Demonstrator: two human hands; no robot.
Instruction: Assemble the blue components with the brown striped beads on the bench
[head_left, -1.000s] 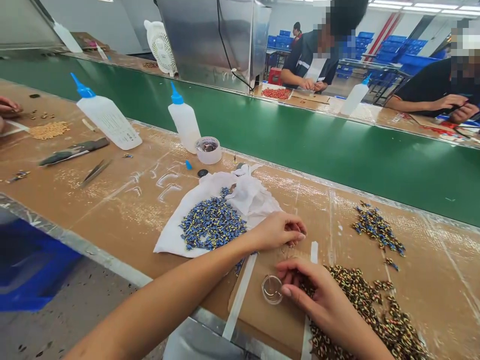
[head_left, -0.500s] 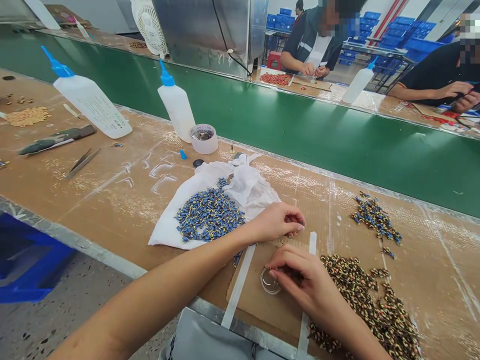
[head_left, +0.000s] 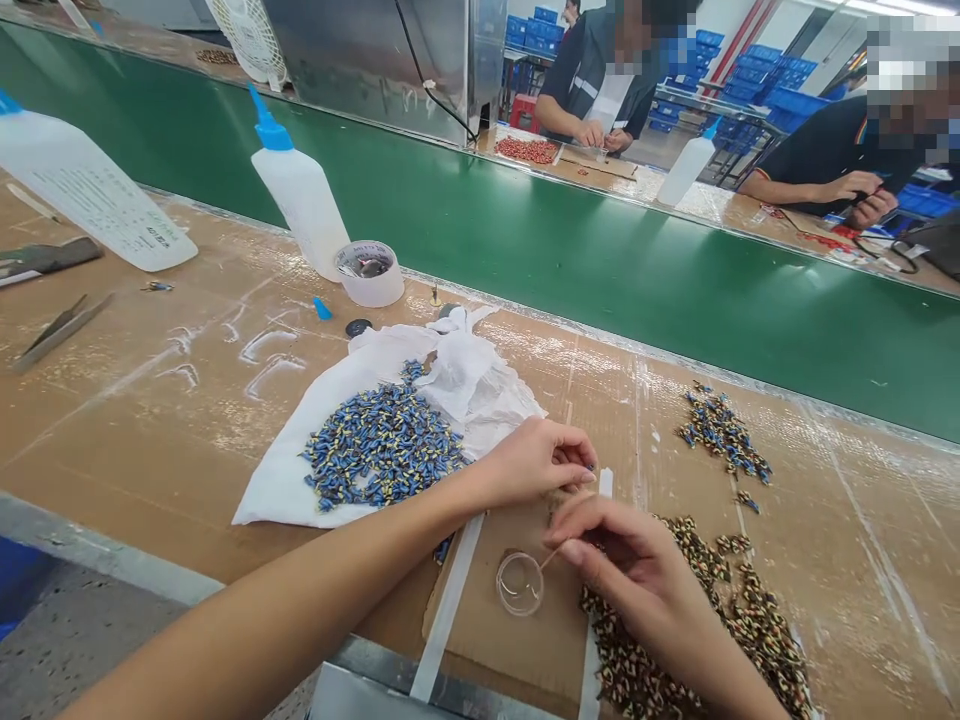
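My right hand [head_left: 626,555] pinches a thin stick [head_left: 550,558], its lower end at the rim of a small round clear dish [head_left: 501,596]. The dish stands on a cardboard piece [head_left: 487,648] edged with white tape. Just beyond, my left hand [head_left: 541,462] is closed, fingertips together; what they hold is too small and hidden to make out. Left of that hand, many small blue, yellow and dark pieces [head_left: 379,440] lie on a white plastic bag [head_left: 274,480]. Beside and under my right forearm spreads a heap of small dark and cream pieces [head_left: 757,640].
Several blue-and-yellow pieces [head_left: 724,432] lie at the right. Two blue-tipped bottles [head_left: 304,205], a tape roll [head_left: 373,285] and tweezers [head_left: 64,330] are at the left. A green conveyor belt [head_left: 600,260] runs behind; two people [head_left: 592,90] work across it.
The view has shifted, so the table items appear further left. My right hand has drawn back slightly from the dish, and the thin stick now shows. My left hand stays closed.
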